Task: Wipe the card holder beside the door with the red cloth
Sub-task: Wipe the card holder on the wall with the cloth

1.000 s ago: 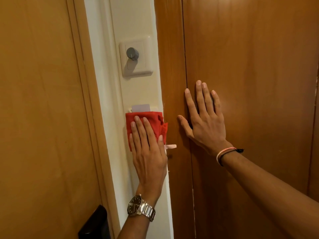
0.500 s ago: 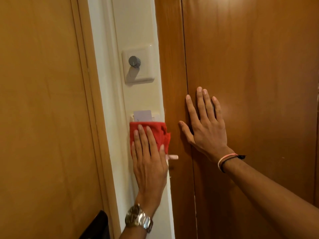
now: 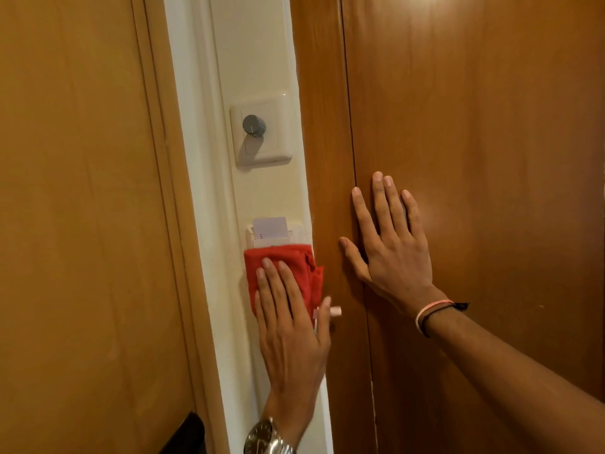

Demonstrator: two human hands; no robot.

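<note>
- On the narrow cream wall strip (image 3: 229,290) between two wooden doors, one left hand (image 3: 291,335) pressed one red cloth (image 3: 288,276) flat over the lower part of the single card holder (image 3: 296,233).
- The fingers (image 3: 275,290) of that hand lay straight and together on the cloth, pinning it to the wall rather than curling round it; the thumb stuck out to the right past the cloth's edge.
- One right hand (image 3: 393,250) rested open on the darker door (image 3: 474,158), palm flat and fingers spread, gripping nothing.
- The card holder was a pale, cream-white box fixed to the wall just beside the door frame; only its top edge showed above the cloth.
- One white card (image 3: 270,228) stood upright in the holder's slot, its upper half in view.
- One cream switch plate (image 3: 262,132) with one round grey knob (image 3: 254,125) sat on the wall above, well apart from the holder.
- One silver wristwatch (image 3: 266,437) circled the left wrist; two thin bands (image 3: 432,314), one pale pink and one dark, circled the right.
- The cloth was bright red and rumpled, bunched into folds at its right edge.
</note>
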